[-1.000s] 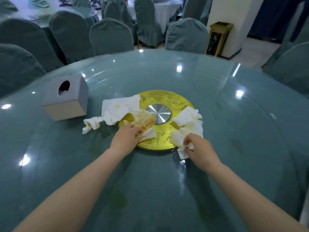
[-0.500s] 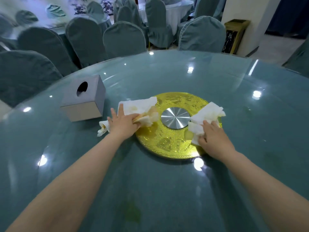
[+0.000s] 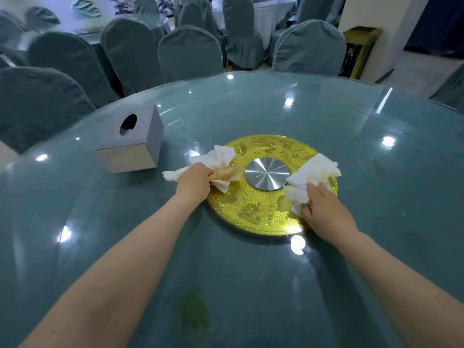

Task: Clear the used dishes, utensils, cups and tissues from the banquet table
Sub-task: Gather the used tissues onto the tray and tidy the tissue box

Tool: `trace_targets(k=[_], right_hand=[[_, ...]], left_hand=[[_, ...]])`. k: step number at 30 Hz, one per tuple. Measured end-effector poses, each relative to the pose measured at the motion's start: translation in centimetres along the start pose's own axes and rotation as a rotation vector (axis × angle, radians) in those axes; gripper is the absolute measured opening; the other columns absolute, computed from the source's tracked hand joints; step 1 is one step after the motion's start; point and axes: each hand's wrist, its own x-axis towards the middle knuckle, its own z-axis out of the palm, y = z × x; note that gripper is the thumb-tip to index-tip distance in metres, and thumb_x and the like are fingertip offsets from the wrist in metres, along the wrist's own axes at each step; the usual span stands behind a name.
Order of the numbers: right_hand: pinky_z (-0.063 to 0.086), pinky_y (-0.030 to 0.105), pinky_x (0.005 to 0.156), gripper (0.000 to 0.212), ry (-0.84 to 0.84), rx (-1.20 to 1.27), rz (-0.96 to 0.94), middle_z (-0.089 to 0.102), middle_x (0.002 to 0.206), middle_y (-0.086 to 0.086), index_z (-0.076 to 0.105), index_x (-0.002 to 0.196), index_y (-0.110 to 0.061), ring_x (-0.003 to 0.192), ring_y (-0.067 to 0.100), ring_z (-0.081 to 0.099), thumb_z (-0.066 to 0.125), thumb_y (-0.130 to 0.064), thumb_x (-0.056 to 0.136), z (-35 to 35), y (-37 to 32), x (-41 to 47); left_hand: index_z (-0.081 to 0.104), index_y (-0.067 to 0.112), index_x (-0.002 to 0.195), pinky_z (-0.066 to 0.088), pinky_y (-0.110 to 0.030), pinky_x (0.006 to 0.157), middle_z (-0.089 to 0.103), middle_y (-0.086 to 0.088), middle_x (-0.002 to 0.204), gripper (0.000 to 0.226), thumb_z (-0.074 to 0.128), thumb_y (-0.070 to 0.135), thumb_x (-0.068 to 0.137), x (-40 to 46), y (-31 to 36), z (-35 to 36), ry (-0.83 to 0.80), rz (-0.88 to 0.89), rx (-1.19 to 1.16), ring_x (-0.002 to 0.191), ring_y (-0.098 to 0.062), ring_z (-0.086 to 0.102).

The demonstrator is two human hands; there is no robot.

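Tissues lie crumpled on a glass banquet table [image 3: 251, 285]; the left hand [image 3: 194, 183] clutches a stained wad [image 3: 221, 167] at the gold disc's [image 3: 253, 212] left edge; the right hand [image 3: 324, 209] grips white tissues [image 3: 311, 172] on its right; a tissue box [image 3: 130, 144] stands nearby.

No readable text, labels or numbers anywhere

Stained crumpled tissues [image 3: 221, 167] left of disc; white wad [image 3: 310, 177] right.
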Motion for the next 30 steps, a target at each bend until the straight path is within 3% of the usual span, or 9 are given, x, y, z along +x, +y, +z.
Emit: trace_targets(k=[3,7,10,13,16,21,24,27,30], right_hand=[[0.039,0.039,0.086,0.042,0.013,0.002,0.009,0.044,0.134,0.017,0.042,0.133,-0.004,0.121,0.036,0.041,0.044,-0.023,0.095,0.0,0.3,0.4],[0.033,0.033,0.066,0.017,0.005,-0.005,0.014,0.052,0.110,0.011,0.051,0.106,-0.007,0.096,0.032,0.050,0.044,-0.015,0.092,-0.4,-0.2,0.6],[0.037,0.033,0.064,0.025,-0.016,-0.057,0.019,0.053,0.108,0.008,0.055,0.106,-0.012,0.091,0.030,0.052,0.041,-0.001,0.088,-0.9,-1.2,-0.4],[0.035,0.030,0.063,0.029,-0.039,-0.105,-0.016,0.053,0.104,0.004,0.057,0.105,-0.015,0.087,0.027,0.053,0.044,0.001,0.085,-1.3,-1.6,-2.2],[0.032,0.029,0.062,0.025,-0.056,-0.105,-0.044,0.049,0.099,-0.001,0.056,0.105,-0.017,0.084,0.024,0.051,0.048,-0.002,0.087,-1.5,-1.4,-3.5],[0.036,0.030,0.063,0.019,-0.037,-0.118,-0.073,0.051,0.097,0.000,0.056,0.104,-0.016,0.084,0.027,0.055,0.053,-0.006,0.088,-1.5,-1.4,-3.6],[0.038,0.031,0.063,0.020,-0.005,-0.118,-0.083,0.054,0.100,0.003,0.056,0.103,-0.016,0.084,0.028,0.056,0.052,-0.005,0.087,-1.4,-1.4,-3.2],[0.037,0.031,0.064,0.021,0.003,-0.101,-0.081,0.054,0.100,0.003,0.057,0.103,-0.015,0.087,0.030,0.056,0.052,-0.004,0.086,-1.1,-1.2,-3.1],[0.038,0.032,0.065,0.023,0.000,-0.095,-0.077,0.053,0.100,0.002,0.057,0.104,-0.016,0.088,0.031,0.056,0.051,-0.004,0.086,-0.8,-0.8,-3.1]], left_hand=[[0.071,0.015,0.112,0.040,-0.026,0.076,0.067,-0.010,0.113,0.043,0.043,-0.006,0.086,-1.6,0.9,-0.4,0.044,0.020,-0.198,0.100,-0.030,0.062],[0.070,0.014,0.115,0.040,-0.023,0.087,0.064,-0.006,0.119,0.050,0.044,-0.010,0.080,-4.5,2.7,-1.0,0.021,0.114,-0.335,0.110,-0.025,0.058],[0.069,0.016,0.116,0.036,-0.017,0.084,0.062,-0.001,0.115,0.054,0.046,-0.011,0.077,-7.1,3.4,-1.5,0.005,0.212,-0.332,0.108,-0.021,0.057],[0.062,0.021,0.125,0.040,-0.023,0.084,0.059,0.000,0.114,0.060,0.046,-0.010,0.077,-9.3,3.8,-2.0,0.033,0.255,-0.346,0.107,-0.022,0.054],[0.054,0.023,0.134,0.044,-0.036,0.084,0.056,-0.009,0.111,0.064,0.044,-0.009,0.080,-10.1,3.1,-2.6,0.174,0.170,-0.286,0.104,-0.030,0.049],[0.052,0.021,0.136,0.038,-0.035,0.086,0.047,-0.014,0.112,0.066,0.040,-0.013,0.081,-8.2,1.2,-3.0,0.415,-0.006,-0.253,0.102,-0.034,0.041],[0.048,0.024,0.137,0.033,-0.036,0.099,0.036,-0.017,0.129,0.059,0.044,-0.005,0.085,-5.9,0.7,-1.8,0.261,-0.053,-0.225,0.118,-0.039,0.035],[0.039,0.024,0.142,0.026,-0.042,0.112,0.016,-0.016,0.153,0.052,0.055,0.032,0.093,-4.5,0.3,0.5,-0.025,-0.101,-0.228,0.137,-0.039,0.025],[0.047,0.020,0.137,0.039,-0.041,0.096,0.043,-0.013,0.140,0.046,0.055,0.029,0.093,-4.4,-0.1,1.6,0.028,-0.072,-0.242,0.123,-0.035,0.045]])
